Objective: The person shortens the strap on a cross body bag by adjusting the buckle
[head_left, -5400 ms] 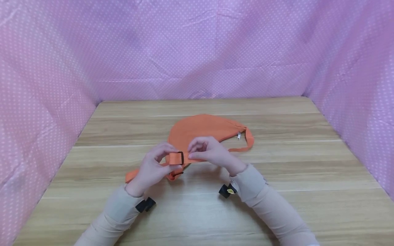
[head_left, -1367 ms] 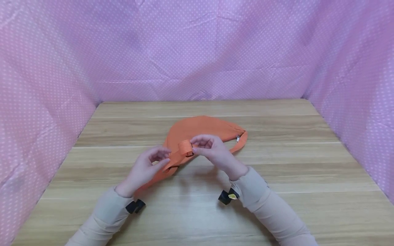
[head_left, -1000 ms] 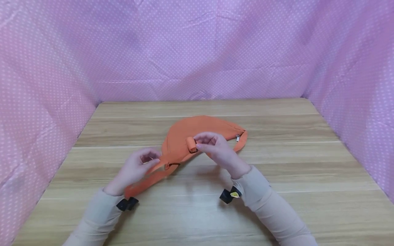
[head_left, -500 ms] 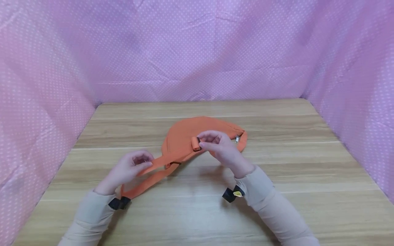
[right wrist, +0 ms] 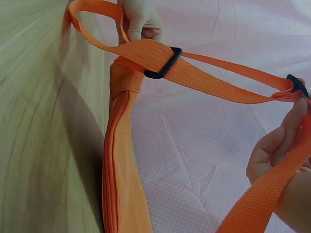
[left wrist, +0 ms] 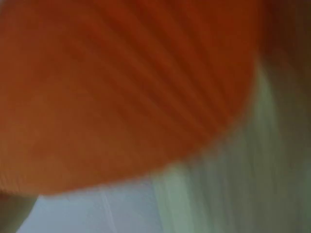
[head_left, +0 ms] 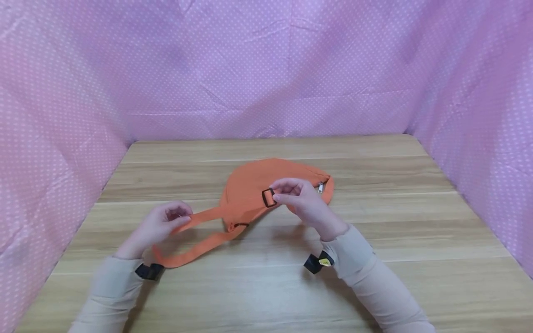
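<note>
An orange crossbody bag [head_left: 254,178] lies on the wooden table, its silver zipper pull [head_left: 320,188] at the right end. My right hand [head_left: 297,196] pinches a black strap slider [head_left: 268,198] between thumb and fingertips, over the bag's front edge. To the left, my left hand [head_left: 156,226] pinches the orange strap [head_left: 206,216], which runs straight between both hands. Another stretch of strap loops beneath the left hand. A second black buckle [right wrist: 164,63] sits near the bag's end in the right wrist view. Blurred orange webbing [left wrist: 121,97] fills most of the left wrist view.
The wooden table [head_left: 266,286] stretches out on all sides of the bag. Pink dotted cloth [head_left: 266,69] hangs behind it and at both sides. Each sleeve carries a small black wrist camera, one of them the right one [head_left: 318,262].
The left hand, which earlier held the slider, has moved left along the strap, drawing it out. The small strap loop at the slider has flattened. The right hand now holds the slider, slightly farther right.
</note>
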A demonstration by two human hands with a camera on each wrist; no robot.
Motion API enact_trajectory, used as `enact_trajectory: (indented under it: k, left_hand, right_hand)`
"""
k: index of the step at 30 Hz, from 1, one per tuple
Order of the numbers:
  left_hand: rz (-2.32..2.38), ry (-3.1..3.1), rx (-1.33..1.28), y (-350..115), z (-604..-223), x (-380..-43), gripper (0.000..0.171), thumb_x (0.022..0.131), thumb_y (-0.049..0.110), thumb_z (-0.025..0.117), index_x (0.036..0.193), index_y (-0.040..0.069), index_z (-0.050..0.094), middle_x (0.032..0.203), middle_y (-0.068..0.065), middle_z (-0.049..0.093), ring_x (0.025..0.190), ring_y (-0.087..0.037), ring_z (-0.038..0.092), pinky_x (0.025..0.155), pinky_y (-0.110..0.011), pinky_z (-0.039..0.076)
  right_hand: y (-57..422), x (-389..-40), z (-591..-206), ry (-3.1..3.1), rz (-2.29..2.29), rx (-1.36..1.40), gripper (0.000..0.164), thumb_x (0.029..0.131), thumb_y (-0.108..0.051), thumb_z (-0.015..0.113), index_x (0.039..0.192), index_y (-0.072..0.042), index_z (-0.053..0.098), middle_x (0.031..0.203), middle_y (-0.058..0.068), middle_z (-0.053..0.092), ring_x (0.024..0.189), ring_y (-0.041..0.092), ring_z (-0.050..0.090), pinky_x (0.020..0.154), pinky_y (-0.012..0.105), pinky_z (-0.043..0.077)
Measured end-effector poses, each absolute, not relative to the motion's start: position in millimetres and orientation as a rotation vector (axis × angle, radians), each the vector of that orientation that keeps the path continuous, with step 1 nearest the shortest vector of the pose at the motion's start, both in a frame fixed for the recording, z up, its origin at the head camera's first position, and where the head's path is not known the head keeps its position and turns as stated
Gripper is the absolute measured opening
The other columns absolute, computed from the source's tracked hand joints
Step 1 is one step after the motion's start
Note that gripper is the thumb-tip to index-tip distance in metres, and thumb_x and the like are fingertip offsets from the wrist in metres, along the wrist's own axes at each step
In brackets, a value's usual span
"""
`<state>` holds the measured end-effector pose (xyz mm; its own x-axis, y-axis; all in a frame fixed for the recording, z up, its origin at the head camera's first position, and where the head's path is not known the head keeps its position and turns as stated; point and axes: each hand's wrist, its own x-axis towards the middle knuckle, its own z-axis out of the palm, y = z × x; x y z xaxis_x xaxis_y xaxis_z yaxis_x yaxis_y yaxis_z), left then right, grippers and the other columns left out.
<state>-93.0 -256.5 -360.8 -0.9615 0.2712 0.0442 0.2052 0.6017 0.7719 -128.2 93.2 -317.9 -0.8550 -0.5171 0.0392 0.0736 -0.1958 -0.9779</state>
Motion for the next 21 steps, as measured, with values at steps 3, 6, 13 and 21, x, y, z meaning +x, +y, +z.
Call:
enact_trajectory:
  k: [3, 6, 13, 21]
  left_hand:
    - [1.29, 2.772, 0.391, -261, -359, -94, 0.006, 0.088, 0.003, 0.065, 0.093, 0.002, 0.064, 0.086, -0.006, 0.064, 0.073, -0.001, 0.054, 0.062, -0.021, 0.047]
    - [1.251, 2.819, 0.368, -261, -358, -95, 0.005, 0.088, 0.005, 0.065, 0.092, 0.002, 0.065, 0.086, -0.006, 0.065, 0.073, -0.002, 0.055, 0.062, -0.021, 0.048]
    - [1.159, 2.92, 0.181, -254, -346, -91, 0.027, 0.095, 0.02, 0.058, 0.109, -0.002, 0.062, 0.103, -0.015, 0.065, 0.094, -0.023, 0.061, 0.08, -0.03, 0.05]
    - [1.222, 3.053, 0.265, -223, -324, -74, 0.025, 0.093, 0.019, 0.061, 0.112, 0.003, 0.062, 0.114, -0.013, 0.061, 0.104, -0.029, 0.056, 0.083, -0.031, 0.045]
  right_hand:
    - [92, -129, -320, 1.674, -2.105, -0.549, 0.04, 0.086, 0.009, 0.052, 0.088, -0.027, 0.069, 0.071, -0.013, 0.061, 0.059, 0.002, 0.043, 0.052, 0.017, 0.029]
    - [90, -130, -323, 1.617, -2.128, -0.567, 0.041, 0.087, 0.01, 0.051, 0.088, -0.026, 0.07, 0.073, -0.014, 0.063, 0.063, 0.0, 0.048, 0.058, 0.014, 0.037]
    - [81, -131, -331, 1.607, -2.124, -0.509, 0.037, 0.088, 0.008, 0.052, 0.088, -0.025, 0.069, 0.075, -0.013, 0.063, 0.064, 0.001, 0.049, 0.058, 0.015, 0.037]
    - [65, -128, -335, 1.678, -2.122, -0.457, 0.031, 0.088, 0.007, 0.055, 0.09, -0.022, 0.068, 0.079, -0.011, 0.066, 0.068, 0.001, 0.053, 0.058, 0.014, 0.039]
